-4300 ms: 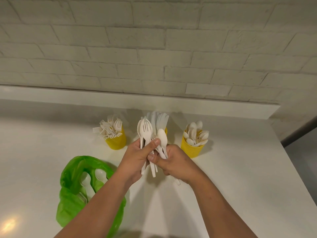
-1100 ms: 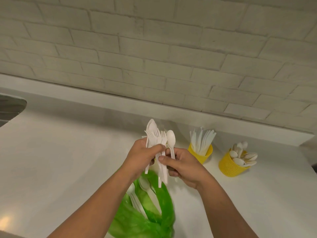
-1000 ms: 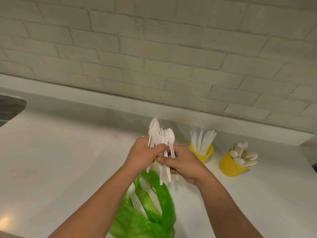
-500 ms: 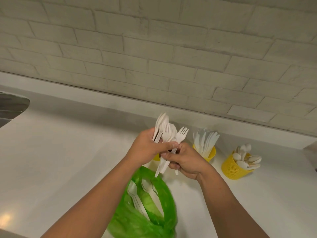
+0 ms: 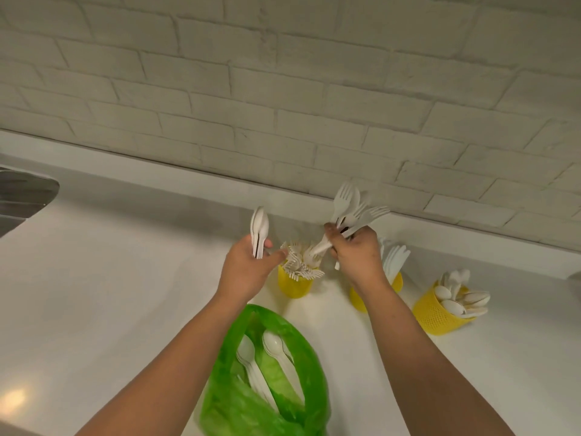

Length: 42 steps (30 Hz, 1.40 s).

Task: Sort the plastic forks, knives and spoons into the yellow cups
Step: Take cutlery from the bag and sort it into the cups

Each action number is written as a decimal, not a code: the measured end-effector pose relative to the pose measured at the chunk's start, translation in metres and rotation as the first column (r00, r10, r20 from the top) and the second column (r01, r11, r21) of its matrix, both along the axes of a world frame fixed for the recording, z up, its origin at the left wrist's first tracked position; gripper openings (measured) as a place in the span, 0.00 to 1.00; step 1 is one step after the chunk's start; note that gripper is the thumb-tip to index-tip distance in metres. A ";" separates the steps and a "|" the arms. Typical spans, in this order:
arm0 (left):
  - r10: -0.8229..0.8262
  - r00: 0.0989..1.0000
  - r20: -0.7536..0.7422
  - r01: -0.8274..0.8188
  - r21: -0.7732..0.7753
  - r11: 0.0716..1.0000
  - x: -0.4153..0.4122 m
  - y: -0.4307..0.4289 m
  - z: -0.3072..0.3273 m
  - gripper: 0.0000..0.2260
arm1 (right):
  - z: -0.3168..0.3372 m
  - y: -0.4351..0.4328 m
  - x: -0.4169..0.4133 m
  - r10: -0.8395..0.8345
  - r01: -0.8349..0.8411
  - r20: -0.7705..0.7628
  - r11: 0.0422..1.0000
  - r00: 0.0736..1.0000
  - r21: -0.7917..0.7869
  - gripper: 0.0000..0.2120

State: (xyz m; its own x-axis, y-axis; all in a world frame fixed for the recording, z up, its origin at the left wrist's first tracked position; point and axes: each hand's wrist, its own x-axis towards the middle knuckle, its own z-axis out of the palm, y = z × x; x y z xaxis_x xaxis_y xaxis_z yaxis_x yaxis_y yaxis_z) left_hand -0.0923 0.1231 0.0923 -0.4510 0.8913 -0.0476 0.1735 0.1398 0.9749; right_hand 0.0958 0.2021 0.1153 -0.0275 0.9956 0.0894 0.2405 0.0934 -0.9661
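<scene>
Forks [image 5: 352, 209]: right hand [image 5: 355, 253] clamps them, centre frame, for fork cup [image 5: 295, 283].
Spoons [image 5: 259, 228]: left hand [image 5: 248, 265] grips them apart.

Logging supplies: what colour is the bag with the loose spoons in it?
Bright translucent green bag, seen clearly in the head view, on the white counter.

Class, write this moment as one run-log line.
left hand: holds spoons | right hand: holds forks above fork cup | bag: cutlery remains
</scene>
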 end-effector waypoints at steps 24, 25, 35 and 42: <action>-0.129 0.979 0.160 0.125 0.036 0.992 0.024 0.053 0.011 0.08 | -0.033 0.009 -0.036 0.163 -0.150 0.409 0.987 0.898 -0.065 0.06; -0.120 0.983 0.142 0.117 0.025 0.993 0.025 0.053 0.008 0.08 | -0.034 0.011 -0.036 0.176 -0.170 0.442 0.984 0.879 -0.054 0.08; -0.097 0.992 0.084 0.100 -0.033 0.994 0.021 0.050 -0.001 0.10 | -0.026 0.012 -0.019 0.225 -0.221 0.312 0.974 0.923 -0.049 0.29; -0.065 0.989 0.132 0.075 -0.073 0.995 0.023 0.047 0.000 0.22 | -0.037 0.007 -0.018 0.176 -0.223 0.465 0.974 0.868 0.048 0.05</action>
